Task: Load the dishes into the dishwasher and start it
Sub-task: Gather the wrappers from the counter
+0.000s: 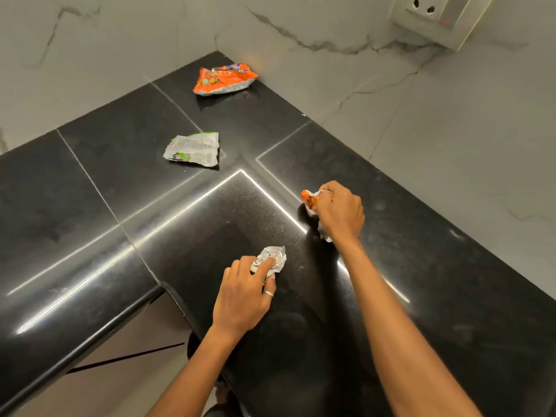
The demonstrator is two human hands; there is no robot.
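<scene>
Two bare forearms reach out over a black, glossy stone surface [90, 191] that turns a corner against pale marbled wall tiles [451, 130]. The left hand [243, 293], with a ring [268, 293] on one finger, rests near the front edge of the surface. Its grip is closed on a crumpled silver wrapper [276, 255], with the forefinger laid across the top and the thumb tucked against the near side; the wrapper sits on the stone. The right hand [341, 210] is farther back and to the right, knuckles up. Its grip is curled tightly round a bunched orange and white wrapper [308, 199]: an orange end pokes out past the fingers on the left, and a white scrap shows under the heel of the hand. Whether that bundle touches the surface cannot be told. Two more pieces lie loose and well apart from both hands. A flattened grey wrapper [192, 149] with a green edge and small print lies toward the middle of the surface. An orange snack packet [224, 78], creased and partly silver along its lower edge, lies near the far corner where the walls meet. A wall socket [430, 10] sits high on the right-hand wall. Below the front edge of the surface, at lower left, a pale cabinet front [120, 341] shows.
</scene>
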